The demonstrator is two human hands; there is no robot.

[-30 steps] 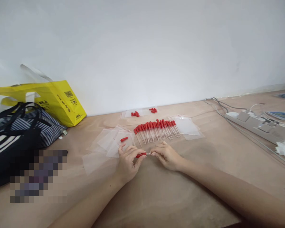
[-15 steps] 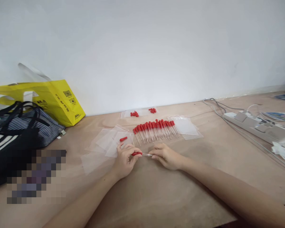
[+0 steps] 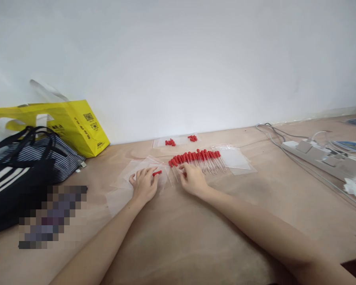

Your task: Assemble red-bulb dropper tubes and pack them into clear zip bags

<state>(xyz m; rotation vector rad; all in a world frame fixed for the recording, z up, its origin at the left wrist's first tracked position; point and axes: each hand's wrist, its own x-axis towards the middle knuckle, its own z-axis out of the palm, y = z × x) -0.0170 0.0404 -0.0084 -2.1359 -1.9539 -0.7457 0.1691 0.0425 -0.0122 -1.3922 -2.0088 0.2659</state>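
A loose red rubber bulb (image 3: 157, 173) lies at the fingertips of my left hand (image 3: 144, 185). That hand is open, its fingers spread over clear zip bags (image 3: 118, 198). My right hand (image 3: 193, 180) is at the left end of a row of droppers (image 3: 195, 156), which have red bulbs and thin clear tubes. Its fingers are curled over the nearest tubes; whatever they hold is hidden. One thin tube (image 3: 170, 181) shows between the two hands.
Behind the row, two small heaps of red bulbs (image 3: 170, 142) lie on a clear bag. Another zip bag (image 3: 240, 160) is to the right. A power strip (image 3: 317, 156) with cables stands far right. A yellow bag (image 3: 86, 126) and a black bag (image 3: 20, 178) are at left.
My hands held a dropper between them, left on the bulb and right on the tube. Now they are apart: left moved to the loose bulb, right forward and left to the row.
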